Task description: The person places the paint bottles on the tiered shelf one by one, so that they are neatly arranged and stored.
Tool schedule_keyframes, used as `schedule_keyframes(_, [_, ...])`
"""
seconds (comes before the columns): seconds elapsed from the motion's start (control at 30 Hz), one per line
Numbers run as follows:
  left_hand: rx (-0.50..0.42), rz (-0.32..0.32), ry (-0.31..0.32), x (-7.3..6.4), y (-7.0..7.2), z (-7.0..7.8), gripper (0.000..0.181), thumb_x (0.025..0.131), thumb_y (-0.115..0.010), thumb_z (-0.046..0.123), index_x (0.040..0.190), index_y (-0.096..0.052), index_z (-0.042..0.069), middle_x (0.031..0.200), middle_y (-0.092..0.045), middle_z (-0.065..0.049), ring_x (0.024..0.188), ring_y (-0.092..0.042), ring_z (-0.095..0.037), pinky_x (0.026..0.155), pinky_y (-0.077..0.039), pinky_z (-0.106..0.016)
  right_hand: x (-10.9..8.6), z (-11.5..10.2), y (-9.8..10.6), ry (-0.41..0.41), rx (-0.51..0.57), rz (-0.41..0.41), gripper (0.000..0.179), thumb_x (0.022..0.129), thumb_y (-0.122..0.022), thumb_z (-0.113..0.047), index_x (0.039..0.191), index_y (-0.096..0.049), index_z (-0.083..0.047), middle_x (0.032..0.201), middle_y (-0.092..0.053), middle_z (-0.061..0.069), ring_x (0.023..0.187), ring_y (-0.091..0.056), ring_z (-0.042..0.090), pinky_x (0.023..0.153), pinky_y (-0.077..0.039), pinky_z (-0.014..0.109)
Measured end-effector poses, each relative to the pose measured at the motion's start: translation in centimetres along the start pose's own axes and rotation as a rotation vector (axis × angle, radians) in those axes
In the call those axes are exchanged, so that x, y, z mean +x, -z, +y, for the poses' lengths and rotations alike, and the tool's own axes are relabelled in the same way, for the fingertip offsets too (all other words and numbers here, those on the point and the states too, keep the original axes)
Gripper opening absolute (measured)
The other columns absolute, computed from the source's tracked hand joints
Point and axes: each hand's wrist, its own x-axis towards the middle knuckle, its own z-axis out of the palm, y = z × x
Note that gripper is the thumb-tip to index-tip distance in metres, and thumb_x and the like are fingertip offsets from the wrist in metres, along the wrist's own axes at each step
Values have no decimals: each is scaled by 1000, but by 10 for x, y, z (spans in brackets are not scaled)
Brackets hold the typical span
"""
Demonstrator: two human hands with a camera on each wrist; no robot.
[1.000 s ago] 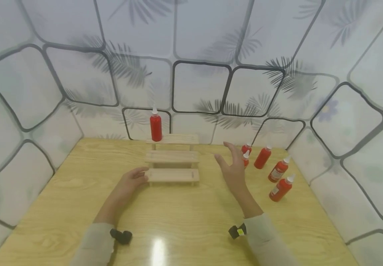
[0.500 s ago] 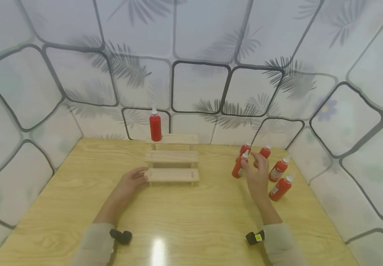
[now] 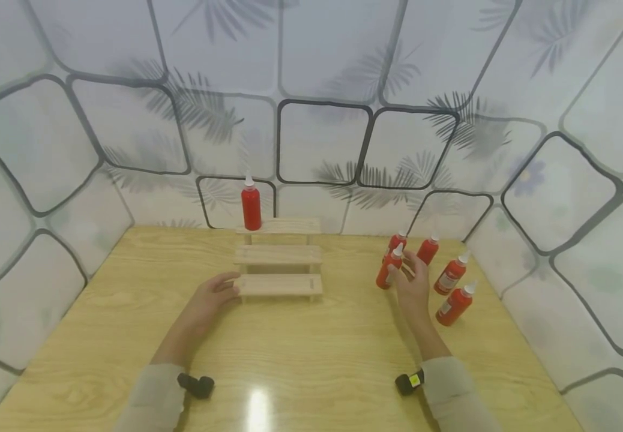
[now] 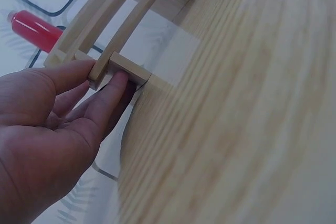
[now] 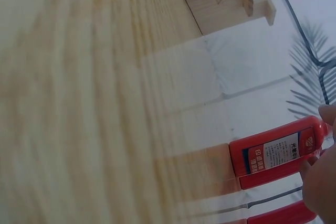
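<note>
A three-step wooden display rack (image 3: 277,254) stands on the table, a red squeeze bottle (image 3: 251,210) with a white nozzle upright at the left of its top step. My left hand (image 3: 212,295) pinches the left end of the lowest step; in the left wrist view the thumb and fingers grip the board and its leg (image 4: 128,69). To the right, my right hand (image 3: 413,289) holds another red bottle (image 3: 384,278) near its top between thumb and fingers. The right wrist view shows this bottle's label (image 5: 278,152), while the hand covers its neck.
Several more red bottles stand around the right hand: one just behind (image 3: 396,240), one at the back (image 3: 428,249), and two to the right, the middle bottle (image 3: 449,276) and the front bottle (image 3: 454,306). Patterned wall panels (image 3: 322,144) enclose the wooden table (image 3: 290,354).
My right hand has moved right from beside the rack to the bottles, and its thumb and fingers have come around the nearest one. The left hand has stayed at the rack.
</note>
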Motion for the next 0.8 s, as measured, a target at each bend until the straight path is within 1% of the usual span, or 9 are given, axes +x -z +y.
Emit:
schedule_keyframes(0.23, [-16,-8,6,0,0,0,53,103,-55,11,152,-37,2,150,-45,-28,132,-54,-33,106,-53,-30,1,0,-6,-16,28,6,56,94,-69,-9,144,-45,-5,147,-43,12,136,-45,27,121,-38,42])
schedule_keyframes(0.33, [-19,-5,10,1,0,0,53,102,-55,10,152,-38,3,150,-46,-27,132,-55,-33,105,-54,-30,2,1,-8,-17,21,7,55,95,-67,-6,145,-43,-4,149,-42,13,138,-45,28,121,-38,43])
schedule_keyframes(0.43, [-13,-6,3,2,1,-1,53,103,-56,11,152,-38,2,149,-46,-28,131,-56,-32,104,-54,-30,4,4,-9,-12,9,3,55,95,-65,-4,145,-43,-4,148,-44,13,138,-45,29,121,-38,45])
schedule_keyframes(0.6, [-10,1,0,3,1,-5,52,102,-57,13,151,-40,3,149,-48,-28,130,-57,-30,102,-56,-30,6,10,-8,-26,-14,-39,57,96,-64,-5,148,-39,-8,149,-46,12,140,-43,30,123,-35,47])
schedule_keyframes(0.63, [-7,1,-1,3,2,-6,52,102,-57,13,151,-40,3,149,-48,-28,130,-57,-31,102,-56,-30,5,7,-8,-42,-20,-53,58,96,-64,-5,149,-38,-9,150,-45,13,141,-42,32,123,-34,49])
schedule_keyframes(0.7, [-2,-1,-3,3,2,-6,53,103,-57,14,151,-40,3,149,-48,-28,130,-57,-32,102,-56,-30,5,6,-7,-62,-28,-76,59,97,-63,-7,149,-36,-11,152,-44,14,143,-41,33,124,-33,50])
schedule_keyframes(0.8, [0,-3,-2,2,1,-5,53,102,-58,14,151,-40,3,149,-47,-28,132,-55,-33,103,-55,-30,6,4,-7,-64,-56,-93,57,98,-64,-9,148,-38,-15,153,-46,14,143,-41,34,123,-34,52])
